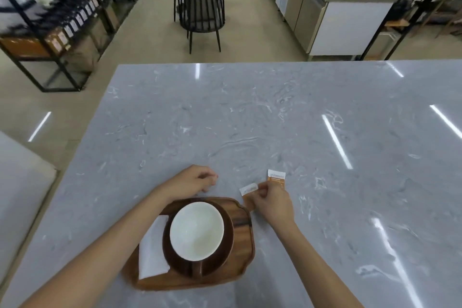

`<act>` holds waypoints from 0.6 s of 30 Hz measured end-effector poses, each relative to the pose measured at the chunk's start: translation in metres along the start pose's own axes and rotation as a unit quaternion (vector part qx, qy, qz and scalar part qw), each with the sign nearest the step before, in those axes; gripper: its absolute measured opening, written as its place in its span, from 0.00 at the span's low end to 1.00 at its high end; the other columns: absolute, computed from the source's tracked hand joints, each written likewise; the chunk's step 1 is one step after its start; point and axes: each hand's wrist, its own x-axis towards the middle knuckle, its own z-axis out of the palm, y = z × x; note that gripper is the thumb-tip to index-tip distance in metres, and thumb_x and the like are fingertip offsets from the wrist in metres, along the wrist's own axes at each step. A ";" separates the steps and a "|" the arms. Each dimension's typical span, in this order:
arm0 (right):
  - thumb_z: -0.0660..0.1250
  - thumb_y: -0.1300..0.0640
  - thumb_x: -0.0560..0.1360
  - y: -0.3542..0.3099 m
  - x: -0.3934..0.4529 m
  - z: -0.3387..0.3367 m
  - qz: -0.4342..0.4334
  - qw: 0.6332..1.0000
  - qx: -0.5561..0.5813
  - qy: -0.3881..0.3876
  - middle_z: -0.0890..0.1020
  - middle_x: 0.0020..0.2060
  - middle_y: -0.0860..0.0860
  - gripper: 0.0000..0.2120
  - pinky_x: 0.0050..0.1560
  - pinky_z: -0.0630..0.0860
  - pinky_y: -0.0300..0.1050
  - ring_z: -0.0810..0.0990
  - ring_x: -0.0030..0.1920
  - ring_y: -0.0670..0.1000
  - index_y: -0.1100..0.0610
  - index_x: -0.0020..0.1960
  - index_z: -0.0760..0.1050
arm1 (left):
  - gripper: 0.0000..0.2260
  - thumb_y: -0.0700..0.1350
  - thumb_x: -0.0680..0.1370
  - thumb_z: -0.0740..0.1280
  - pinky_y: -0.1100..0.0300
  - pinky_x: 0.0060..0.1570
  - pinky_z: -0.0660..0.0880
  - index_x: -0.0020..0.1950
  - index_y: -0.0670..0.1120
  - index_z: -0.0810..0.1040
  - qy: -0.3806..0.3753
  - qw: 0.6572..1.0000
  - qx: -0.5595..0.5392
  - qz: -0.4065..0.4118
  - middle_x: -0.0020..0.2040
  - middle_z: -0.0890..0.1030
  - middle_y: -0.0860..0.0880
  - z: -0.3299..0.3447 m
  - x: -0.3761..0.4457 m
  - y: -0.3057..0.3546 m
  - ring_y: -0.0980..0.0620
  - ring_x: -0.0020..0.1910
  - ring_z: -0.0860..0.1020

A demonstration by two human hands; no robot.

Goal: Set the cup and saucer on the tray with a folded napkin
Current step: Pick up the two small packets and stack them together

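Note:
A wooden tray [243,240] lies near the table's front edge. On it sits a dark brown saucer [226,245] bearing a cup [196,230] with a white inside and a brown handle toward me. A folded white napkin [153,250] lies on the tray, left of the saucer, partly tucked under it. My left hand [191,180] hovers just beyond the tray, fingers loosely curled and holding nothing. To the right of the tray, my right hand [272,204] pinches two small orange-and-white sachets [275,179], one pointing up and one [248,191] toward the tray.
The grey marble table [275,117] stretches far ahead and to the right. Beyond it stand a black slatted chair [200,7], black-framed shelves [50,20] on the left and a steel counter [337,7] on the right. A pale cushion [17,195] edges in at left.

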 end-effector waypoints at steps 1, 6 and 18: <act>0.71 0.53 0.73 -0.001 0.002 -0.004 0.008 0.999 0.029 -0.010 0.85 0.46 0.47 0.11 0.51 0.80 0.48 0.84 0.52 0.53 0.52 0.55 0.81 | 0.09 0.45 0.81 0.68 0.69 0.42 0.76 0.59 0.44 0.82 -0.005 1.000 0.006 0.006 0.55 0.84 0.41 0.000 0.001 0.001 0.51 0.46 0.83; 0.75 0.48 0.72 -0.013 -0.009 -0.031 -0.012 0.989 0.146 -0.020 0.85 0.40 0.46 0.05 0.47 0.78 0.44 0.84 0.44 0.48 0.48 0.45 0.82 | 0.11 0.48 0.77 0.74 0.54 0.64 0.77 0.59 0.51 0.83 -0.033 0.998 0.024 0.043 0.55 0.85 0.51 0.008 0.001 0.024 0.54 0.54 0.83; 0.75 0.54 0.76 -0.018 -0.051 -0.083 -0.054 0.910 0.398 -0.107 0.87 0.40 0.52 0.06 0.37 0.78 0.36 0.83 0.36 0.45 0.55 0.50 0.85 | 0.11 0.46 0.75 0.76 0.58 0.57 0.81 0.56 0.54 0.86 0.018 0.982 -0.150 0.116 0.52 0.88 0.52 0.063 -0.050 0.094 0.52 0.53 0.86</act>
